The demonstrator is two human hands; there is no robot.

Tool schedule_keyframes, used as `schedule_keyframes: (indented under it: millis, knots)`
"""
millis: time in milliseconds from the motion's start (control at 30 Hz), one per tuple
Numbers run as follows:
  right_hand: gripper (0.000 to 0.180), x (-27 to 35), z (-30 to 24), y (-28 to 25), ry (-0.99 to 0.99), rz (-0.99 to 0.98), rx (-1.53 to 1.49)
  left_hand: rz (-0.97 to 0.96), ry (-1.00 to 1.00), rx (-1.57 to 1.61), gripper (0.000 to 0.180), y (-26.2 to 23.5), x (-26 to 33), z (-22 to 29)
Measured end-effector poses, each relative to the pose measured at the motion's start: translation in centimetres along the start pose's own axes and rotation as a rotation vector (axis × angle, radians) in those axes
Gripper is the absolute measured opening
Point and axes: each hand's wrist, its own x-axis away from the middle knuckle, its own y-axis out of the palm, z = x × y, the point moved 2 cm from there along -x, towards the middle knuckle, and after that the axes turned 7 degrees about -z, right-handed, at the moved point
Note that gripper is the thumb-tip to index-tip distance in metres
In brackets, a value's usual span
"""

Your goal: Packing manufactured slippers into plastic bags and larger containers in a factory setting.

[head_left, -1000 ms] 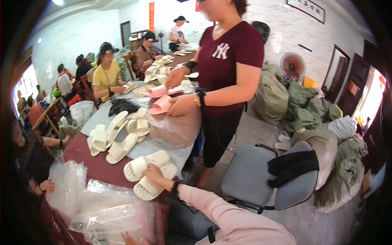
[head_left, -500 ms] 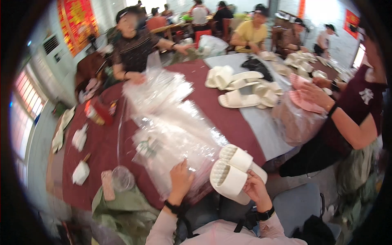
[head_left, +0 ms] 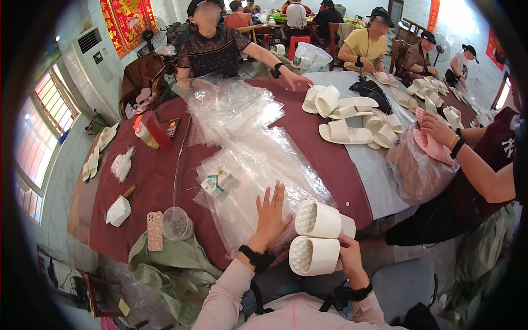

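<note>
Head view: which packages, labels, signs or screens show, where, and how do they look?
Clear plastic bags: loose pile mid-table, under the left hand.
Label: small white-and-green card inside a bag.
Red banner: wall, upper left, gold marks.
Phone: near table edge, pink dotted case.
White slippers: pair in the right hand.

Left hand point(head_left: 270, 215) flat on plastic bags point(head_left: 258, 159); right hand point(head_left: 349, 258) apparently holds white slipper pair point(head_left: 319, 237).

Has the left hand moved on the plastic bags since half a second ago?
Yes. The left hand now lies flat, fingers spread, farther up the stack of clear plastic bags, away from the table's near edge. The right hand holds the pair of white slippers.
</note>
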Motion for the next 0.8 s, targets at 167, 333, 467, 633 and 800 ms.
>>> schedule_keyframes:
  millis: [167,333,467,633,800]
  knots:
    - [0.026,0.2,-1.2,0.3,-0.342,-0.005,0.302,-0.147,-0.003,0.105,0.095,-0.4,-3.4,1.1]
    - [0.023,0.7,-1.2,0.2,-0.178,-0.134,-0.011,-0.286,0.009,-0.113,0.091,1.8,-3.6,-0.2]
    - [0.019,0.6,-0.7,-0.3,-0.126,-0.062,0.003,-0.034,-0.075,-0.121,0.077,1.1,-1.4,0.5]
    - [0.021,-0.3,0.3,0.0,-0.183,-0.230,0.111,0.018,0.019,-0.111,0.047,3.0,-0.8,-1.2]
    - [0.014,-0.3,0.4,0.4,-0.169,-0.204,0.224,0.185,-0.054,-0.046,0.028,1.4,-2.2,-0.4]
